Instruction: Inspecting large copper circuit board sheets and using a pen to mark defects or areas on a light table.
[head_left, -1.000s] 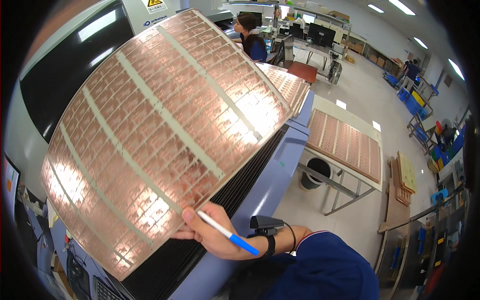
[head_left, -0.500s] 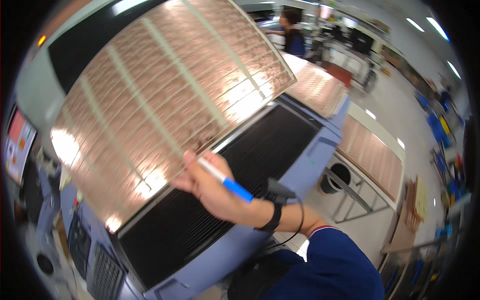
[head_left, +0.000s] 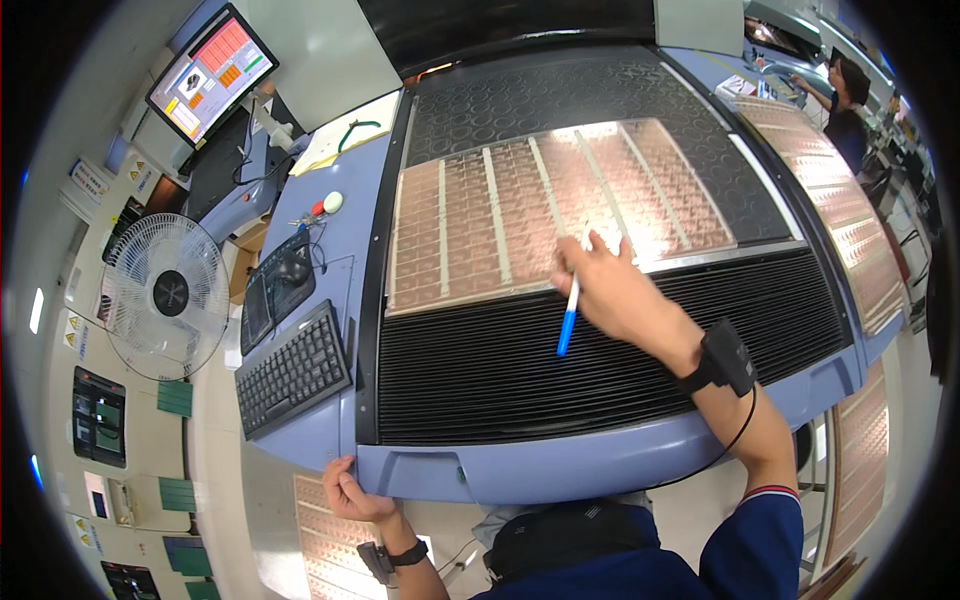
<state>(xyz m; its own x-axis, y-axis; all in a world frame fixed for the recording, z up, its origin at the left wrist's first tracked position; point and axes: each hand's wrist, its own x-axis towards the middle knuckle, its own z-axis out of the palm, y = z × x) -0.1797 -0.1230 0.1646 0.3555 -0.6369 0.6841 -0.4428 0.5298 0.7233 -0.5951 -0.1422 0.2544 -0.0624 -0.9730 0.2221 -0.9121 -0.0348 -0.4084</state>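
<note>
My right hand (head_left: pixel 610 290) is at the near edge of a large copper-coloured panel (head_left: pixel 520 200) crossed by pale stripes. A white marker pen with a blue cap (head_left: pixel 567 332) is held in that hand, its blue end toward me. The fingertips reach over the panel's near edge; whether they press on it I cannot tell. The panel lies flat on the black textured bed (head_left: pixel 480 118) of a blue-grey machine. At the lower left, my left hand (head_left: pixel 358 496) is beside the machine's front edge, its fingers loosely bent and apart, with nothing seen in it.
Black ribbed bellows (head_left: pixel 600 360) run across the machine's front. A keyboard (head_left: pixel 295 370), pliers (head_left: pixel 358 132) and a red button (head_left: pixel 318 208) are on the left. A monitor (head_left: pixel 212 75) and fan (head_left: pixel 168 295) stand farther left. More copper panels (head_left: pixel 820 200) lie at right; a person (head_left: pixel 848 110) sits beyond.
My view has swung left and back. The panel, earlier close up and seemingly raised, now lies flat on the bed. My left hand has come into view; the right still holds the marker.
</note>
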